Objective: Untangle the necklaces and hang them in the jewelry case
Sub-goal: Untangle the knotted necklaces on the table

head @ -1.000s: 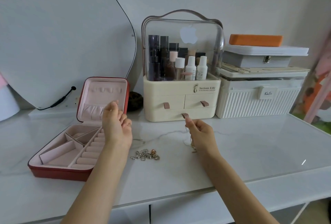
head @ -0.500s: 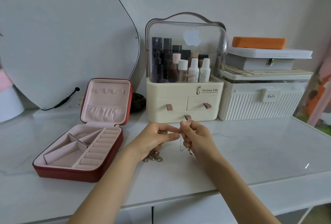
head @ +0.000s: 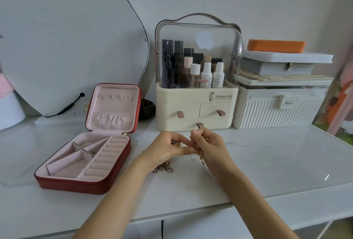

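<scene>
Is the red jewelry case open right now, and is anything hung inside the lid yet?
Open: the jewelry case has its lid standing upright, pink lining showing. No chain hangs from the lid's hooks.

Both bare forearms reach in from the six o'clock edge and converge toward the centre. The left hand point(head: 166, 149) has its fingers curled, thumb and forefinger pinched and pointing toward three o'clock. The right hand point(head: 209, 146) meets it fingertip to fingertip, fingers curled, thumb raised toward twelve o'clock.

Tangled gold necklaces point(head: 163, 169) heaped on tabletop; red jewelry case point(head: 84, 181) open, lid upright.
</scene>
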